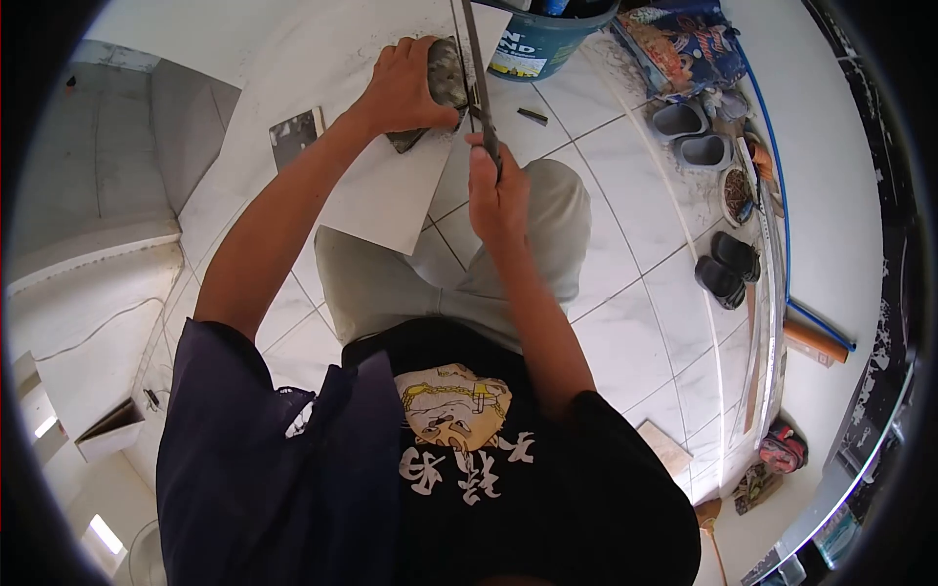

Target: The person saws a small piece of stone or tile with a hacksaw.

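My left hand [404, 90] presses on a dark, mottled flat block [447, 73], thumb along its near side and fingers over its far part. The block rests on a pale board [381, 200] in front of my knees. My right hand [498, 195] is wrapped around the handle of a hacksaw [476, 68]. The saw points away from me, with its blade side along the right edge of the block. Whether the teeth touch the block cannot be made out. A small grey-and-white piece [296, 137] lies left of my left forearm.
A dark bucket [532, 54] stands beyond the saw. A small dark strip [532, 116] lies on the tiled floor [625, 205]. Along the right wall are a printed bag [684, 49], grey shoes [703, 149], black sandals [728, 269] and a blue hose [777, 186].
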Motion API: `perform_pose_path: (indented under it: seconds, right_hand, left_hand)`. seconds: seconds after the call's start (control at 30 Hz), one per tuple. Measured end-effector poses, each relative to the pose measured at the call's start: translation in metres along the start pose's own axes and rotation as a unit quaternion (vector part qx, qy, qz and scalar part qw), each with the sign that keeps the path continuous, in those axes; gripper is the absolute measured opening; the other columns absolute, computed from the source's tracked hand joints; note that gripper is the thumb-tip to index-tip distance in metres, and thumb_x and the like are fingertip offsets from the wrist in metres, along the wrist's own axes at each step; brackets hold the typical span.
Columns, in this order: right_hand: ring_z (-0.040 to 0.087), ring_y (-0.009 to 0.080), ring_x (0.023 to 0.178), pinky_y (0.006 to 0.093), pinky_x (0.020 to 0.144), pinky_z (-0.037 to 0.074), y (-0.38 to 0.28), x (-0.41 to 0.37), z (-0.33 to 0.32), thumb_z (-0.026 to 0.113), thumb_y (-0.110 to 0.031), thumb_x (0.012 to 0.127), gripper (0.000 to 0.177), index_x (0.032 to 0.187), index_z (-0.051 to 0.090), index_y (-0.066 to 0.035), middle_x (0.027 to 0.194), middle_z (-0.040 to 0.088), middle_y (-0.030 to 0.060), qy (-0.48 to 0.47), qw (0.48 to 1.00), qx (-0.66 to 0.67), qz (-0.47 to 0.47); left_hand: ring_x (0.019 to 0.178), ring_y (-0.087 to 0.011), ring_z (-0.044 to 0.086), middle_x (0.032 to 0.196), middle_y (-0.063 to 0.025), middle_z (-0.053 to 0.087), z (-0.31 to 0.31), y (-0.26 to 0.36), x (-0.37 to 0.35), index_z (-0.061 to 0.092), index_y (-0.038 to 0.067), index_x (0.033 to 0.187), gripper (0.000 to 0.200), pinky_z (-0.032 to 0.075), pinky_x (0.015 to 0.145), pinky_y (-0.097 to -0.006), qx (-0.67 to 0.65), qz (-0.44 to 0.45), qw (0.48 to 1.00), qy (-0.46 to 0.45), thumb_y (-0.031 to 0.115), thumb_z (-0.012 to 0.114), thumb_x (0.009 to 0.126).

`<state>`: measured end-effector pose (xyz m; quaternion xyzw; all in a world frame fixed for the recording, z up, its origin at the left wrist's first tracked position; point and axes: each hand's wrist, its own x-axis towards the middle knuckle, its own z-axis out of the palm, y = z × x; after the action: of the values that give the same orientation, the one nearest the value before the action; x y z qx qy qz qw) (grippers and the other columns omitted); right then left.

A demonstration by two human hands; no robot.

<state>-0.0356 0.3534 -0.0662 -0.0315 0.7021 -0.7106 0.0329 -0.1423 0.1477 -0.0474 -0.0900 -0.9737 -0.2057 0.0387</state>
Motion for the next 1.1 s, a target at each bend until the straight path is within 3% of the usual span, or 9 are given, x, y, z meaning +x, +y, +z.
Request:
perform_pose_path:
  seconds: [0.1, 0.3, 0.47, 0.6, 0.8, 0.87, 1.0, 1.03, 1.1]
  right_hand:
    - [0.045, 0.0056, 0.06, 0.0274, 0.056, 0.04, 0.003, 0.012, 0.007, 0.06, -0.028, 0.106, 0.033, 0.121, 0.069, 0.001, 0.067, 0.054, -0.0029, 0.007, 0.998, 0.055, -0.004]
    - [0.042, 0.0047, 0.06, 0.0275, 0.054, 0.037, -0.004, -0.047, -0.016, 0.06, -0.026, 0.106, 0.031, 0.118, 0.069, 0.001, 0.065, 0.048, -0.0044, 0.004, 1.0, 0.004, 0.02]
    - [0.042, 0.0044, 0.061, 0.0271, 0.056, 0.037, -0.005, 0.041, 0.014, 0.06, -0.025, 0.107, 0.032, 0.119, 0.068, 0.003, 0.066, 0.049, -0.0037, 0.01, 0.999, 0.037, -0.025]
    - [0.043, 0.0047, 0.063, 0.027, 0.056, 0.038, -0.039, 0.014, -0.005, 0.06, -0.024, 0.106, 0.032, 0.121, 0.068, 0.003, 0.067, 0.05, -0.0029, 0.027, 0.995, 0.066, -0.073]
    - [0.047, 0.0069, 0.063, 0.0271, 0.058, 0.042, -0.096, -0.065, -0.066, 0.064, -0.02, 0.103, 0.033, 0.125, 0.067, 0.004, 0.068, 0.051, 0.0, -0.047, 0.993, -0.086, -0.07]
    - [0.047, 0.0075, 0.063, 0.0273, 0.058, 0.042, -0.107, -0.081, -0.073, 0.065, -0.019, 0.103, 0.033, 0.126, 0.067, 0.004, 0.068, 0.05, 0.0007, -0.075, 0.987, -0.122, -0.072]
    - [0.047, 0.0086, 0.062, 0.0278, 0.058, 0.042, -0.118, -0.098, -0.071, 0.066, -0.019, 0.102, 0.033, 0.125, 0.066, 0.006, 0.067, 0.05, 0.0016, -0.086, 0.981, -0.141, -0.101]
    - [0.048, 0.0091, 0.062, 0.028, 0.058, 0.043, -0.118, -0.1, -0.068, 0.065, -0.019, 0.103, 0.034, 0.124, 0.066, 0.006, 0.068, 0.051, 0.0019, -0.086, 0.984, -0.116, -0.102]
    - [0.048, 0.0095, 0.062, 0.0279, 0.058, 0.044, -0.115, -0.101, -0.063, 0.065, -0.02, 0.103, 0.035, 0.124, 0.066, 0.007, 0.068, 0.052, 0.0026, -0.085, 0.989, -0.102, -0.068]
  left_hand:
    - [0.127, -0.0464, 0.047, 0.138, -0.0253, 0.051, -0.001, 0.0, -0.002, 0.041, -0.004, 0.151, 0.116, 0.04, 0.114, -0.0501, -0.006, -0.011, 1.0, 0.003, 0.05, 0.085, 0.058]
    - [0.128, -0.0465, 0.046, 0.139, -0.0249, 0.051, 0.003, 0.0, -0.002, 0.041, -0.004, 0.151, 0.116, 0.039, 0.115, -0.0506, -0.012, -0.014, 1.0, 0.003, 0.05, 0.086, 0.058]
    - [0.13, -0.0459, 0.047, 0.14, -0.0247, 0.051, 0.001, -0.001, -0.001, 0.04, -0.003, 0.152, 0.117, 0.038, 0.116, -0.0499, -0.03, 0.0, 0.999, 0.023, 0.05, 0.087, 0.059]
    - [0.132, -0.046, 0.046, 0.139, -0.0244, 0.051, 0.002, -0.007, 0.001, 0.041, -0.002, 0.152, 0.116, 0.037, 0.117, -0.0495, -0.044, -0.004, 0.999, 0.025, 0.051, 0.088, 0.059]
    - [0.133, -0.035, 0.05, 0.139, -0.0204, 0.054, -0.044, 0.002, -0.006, 0.041, 0.001, 0.156, 0.103, 0.039, 0.115, -0.0417, -0.306, 0.029, 0.949, 0.069, 0.045, 0.082, 0.072]
    - [0.125, -0.0285, 0.056, 0.137, -0.0179, 0.059, -0.08, 0.015, -0.017, 0.04, 0.001, 0.159, 0.093, 0.042, 0.111, -0.0387, -0.469, -0.035, 0.88, -0.062, 0.038, 0.075, 0.08]
    - [0.112, -0.0267, 0.063, 0.128, -0.0148, 0.068, -0.102, -0.002, -0.021, 0.055, 0.006, 0.151, 0.077, 0.046, 0.101, -0.0376, -0.336, -0.02, 0.926, -0.171, 0.041, 0.063, 0.083]
    - [0.103, -0.027, 0.066, 0.121, -0.0158, 0.071, -0.099, 0.002, -0.027, 0.064, 0.006, 0.142, 0.07, 0.05, 0.093, -0.0393, -0.266, -0.047, 0.952, -0.14, 0.044, 0.06, 0.082]
    - [0.106, -0.0284, 0.065, 0.123, -0.0181, 0.071, -0.104, 0.015, -0.022, 0.061, 0.006, 0.145, 0.072, 0.05, 0.096, -0.0395, -0.183, -0.055, 0.959, -0.208, 0.04, 0.062, 0.081]
